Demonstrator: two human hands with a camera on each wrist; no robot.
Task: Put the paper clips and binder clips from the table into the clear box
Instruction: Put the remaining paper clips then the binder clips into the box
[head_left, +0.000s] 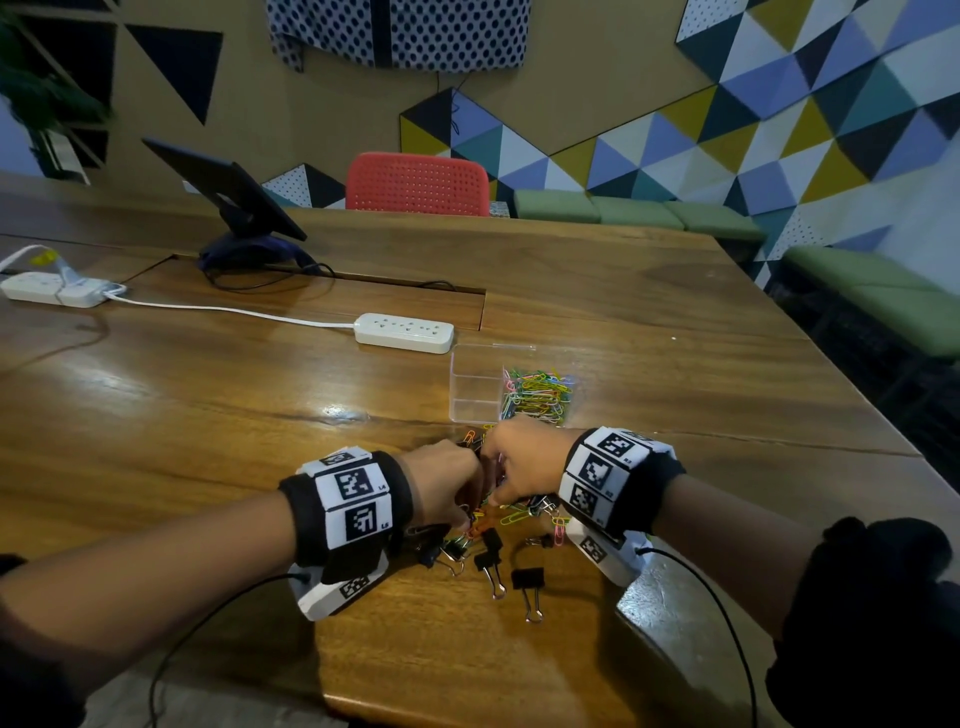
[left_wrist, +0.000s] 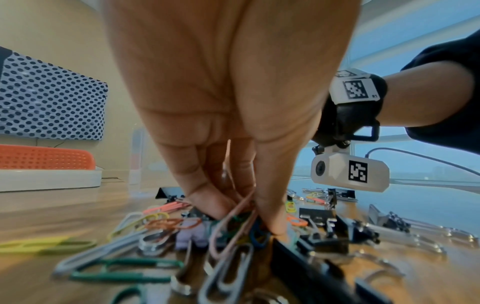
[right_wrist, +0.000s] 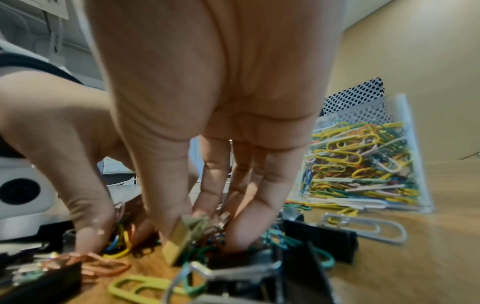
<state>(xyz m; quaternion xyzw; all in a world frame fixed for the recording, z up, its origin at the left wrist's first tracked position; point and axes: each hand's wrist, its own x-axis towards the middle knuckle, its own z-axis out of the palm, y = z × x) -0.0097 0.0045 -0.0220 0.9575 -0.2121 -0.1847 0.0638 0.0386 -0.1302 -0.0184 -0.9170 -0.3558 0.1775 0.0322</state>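
A loose pile of coloured paper clips (head_left: 511, 517) and black binder clips (head_left: 527, 579) lies near the table's front edge. Both hands dig into it side by side. My left hand (head_left: 449, 483) pinches a pink paper clip (left_wrist: 228, 230) with a few others between thumb and fingers (left_wrist: 270, 216). My right hand (head_left: 519, 467) has its fingertips (right_wrist: 241, 232) down in the pile and pinches a gold binder clip (right_wrist: 179, 242) with some paper clips. The clear box (head_left: 470, 382) stands just beyond the hands. Its right compartment holds many paper clips (head_left: 537, 392); the left one looks bare.
A white power strip (head_left: 404, 332) lies behind the box, its cable running left to another strip (head_left: 52, 288). A tablet on a stand (head_left: 234, 208) is at the back left, a red chair (head_left: 418, 182) beyond the table. The table's front edge (head_left: 467, 701) is close.
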